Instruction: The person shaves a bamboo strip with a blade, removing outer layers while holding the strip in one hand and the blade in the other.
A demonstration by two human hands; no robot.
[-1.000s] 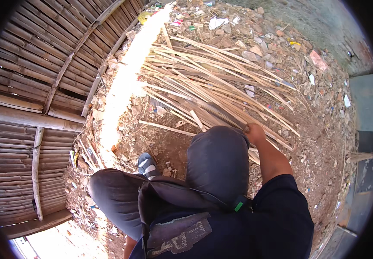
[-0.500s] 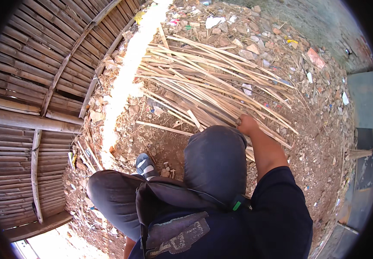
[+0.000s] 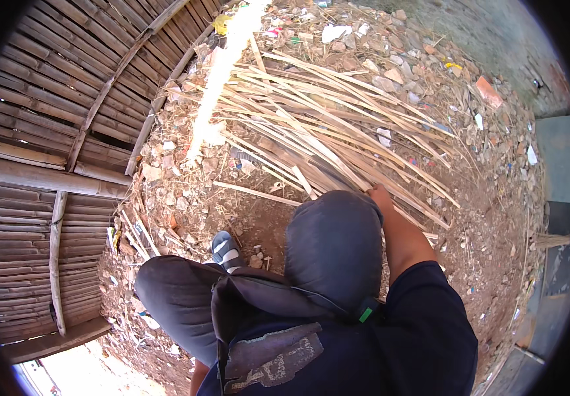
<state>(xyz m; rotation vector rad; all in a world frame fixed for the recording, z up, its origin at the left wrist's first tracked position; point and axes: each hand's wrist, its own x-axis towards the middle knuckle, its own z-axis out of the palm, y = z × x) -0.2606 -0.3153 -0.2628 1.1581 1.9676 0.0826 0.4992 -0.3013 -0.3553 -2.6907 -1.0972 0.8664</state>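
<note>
Long, pale split-bamboo strips [image 3: 337, 125] lie in a loose, crisscrossed heap on the ground ahead of me. At the near right edge of the heap, my right hand [image 3: 380, 198] is closed on one bamboo strip [image 3: 324, 150], which slants from the hand up and left over the others. My raised right knee [image 3: 334, 244] hides part of that hand and its fingertips. Only a sliver of my left arm [image 3: 199, 377] shows beside my left thigh; the left hand is out of sight.
A bamboo-slat wall [image 3: 40, 145] rises on the left. Rubble and litter [image 3: 390, 69] cover the far ground, with a reddish brick piece [image 3: 488, 91] at the right. My sandalled foot [image 3: 225, 251] stands near a short strip [image 3: 255, 193]. Grey panels [image 3: 557, 158] stand far right.
My right hand has shifted slightly down and now sits lower behind the knee. A bamboo strip has come up across the heap, in line with the hand. The view has shifted a little.
</note>
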